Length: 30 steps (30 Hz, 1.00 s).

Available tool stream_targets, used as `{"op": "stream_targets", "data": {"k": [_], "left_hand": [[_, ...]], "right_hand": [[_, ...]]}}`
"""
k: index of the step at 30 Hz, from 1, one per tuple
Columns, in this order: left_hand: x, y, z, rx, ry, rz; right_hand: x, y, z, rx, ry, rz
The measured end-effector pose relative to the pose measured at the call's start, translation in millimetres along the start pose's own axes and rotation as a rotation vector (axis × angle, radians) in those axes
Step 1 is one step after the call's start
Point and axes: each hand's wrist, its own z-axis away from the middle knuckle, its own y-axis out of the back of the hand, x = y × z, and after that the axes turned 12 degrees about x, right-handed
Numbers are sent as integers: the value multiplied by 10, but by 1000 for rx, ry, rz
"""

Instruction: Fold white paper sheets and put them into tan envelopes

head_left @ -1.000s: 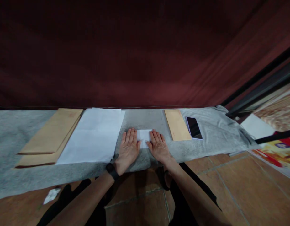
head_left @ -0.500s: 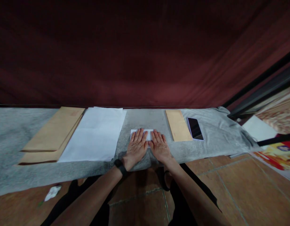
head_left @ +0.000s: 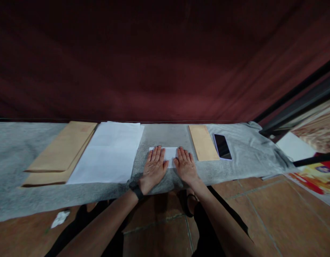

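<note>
A small white folded paper point(head_left: 170, 157) lies flat on the grey cloth point(head_left: 165, 132). My left hand point(head_left: 154, 166) rests palm down on the paper's left end, fingers stretched forward. On its right end lies my right hand point(head_left: 186, 166), also flat with straight fingers. Bare white paper shows between the two hands; its ends are partly hidden under them. To the left are large white sheets point(head_left: 108, 153) in a loose stack. Right of my right hand lies a narrow tan envelope point(head_left: 204, 142).
Large brown envelopes point(head_left: 60, 146) overlap at the left. A phone point(head_left: 222, 146) lies beside the narrow envelope. A dark red curtain point(head_left: 165, 71) hangs behind the cloth. Below the front edge is a tiled floor point(head_left: 282, 203), with a crumpled white scrap point(head_left: 60, 218) at left.
My right hand has slid right along the paper, and my left hand has shifted slightly left. The gap between them is wider, with more of the paper showing.
</note>
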Motion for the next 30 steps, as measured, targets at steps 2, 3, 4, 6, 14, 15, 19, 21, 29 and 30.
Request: {"op": "stream_targets", "data": {"k": [2, 3, 4, 6, 14, 15, 19, 21, 29, 30], "left_hand": [[0, -14, 3, 3, 5, -2], [-2, -23, 6, 6, 6, -3], [-4, -35, 10, 9, 4, -4], [-14, -65, 21, 15, -10, -6], [-66, -182, 56, 15, -48, -15], [-68, -183, 58, 15, -48, -9], [-65, -143, 59, 33, -49, 13], [-64, -109, 60, 43, -37, 17], [-152, -54, 88, 78, 37, 16], [-167, -51, 93, 81, 46, 18]], "right_hand": [[-2, 10, -18, 22, -21, -9], [-16, 15, -30, 34, -23, -22], [-40, 19, -41, 42, -15, -43], [-115, 24, -57, 45, 36, -104], [-309, -9, -23, -31, 162, -168], [-297, -13, -18, -31, 163, -151], [-238, -31, -8, -27, 179, -93], [-216, -42, -7, -27, 177, -70], [-108, -59, -18, -28, 146, -28], [-96, -54, -19, -30, 142, -25]]}}
